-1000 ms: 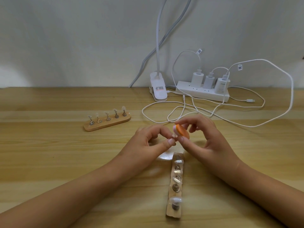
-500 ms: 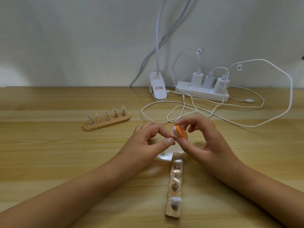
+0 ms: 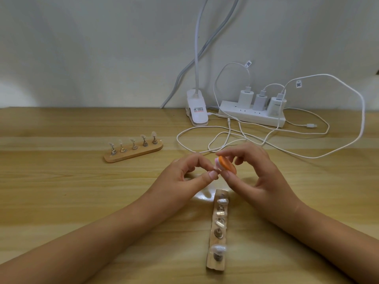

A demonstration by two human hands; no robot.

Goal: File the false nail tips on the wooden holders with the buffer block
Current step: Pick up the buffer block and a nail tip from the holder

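My right hand (image 3: 254, 177) pinches an orange buffer block (image 3: 226, 165) with a pink and white edge between thumb and forefinger. My left hand (image 3: 184, 177) pinches a small clear nail tip (image 3: 215, 171) between thumb and forefinger, right against the block's edge. Below both hands lies a wooden holder (image 3: 218, 230), running away from me, with several metal posts and clear tips on it. A second wooden holder (image 3: 133, 153) with several upright tips sits to the far left.
A white power strip (image 3: 252, 115) with three chargers stands at the back by the wall. White cables (image 3: 235, 140) loop over the table behind my hands. A white lamp clip (image 3: 196, 110) sits left of the strip.
The buffer block has shifted slightly and tilted against the tip between frames. Both hands stay in the same place above the near holder.
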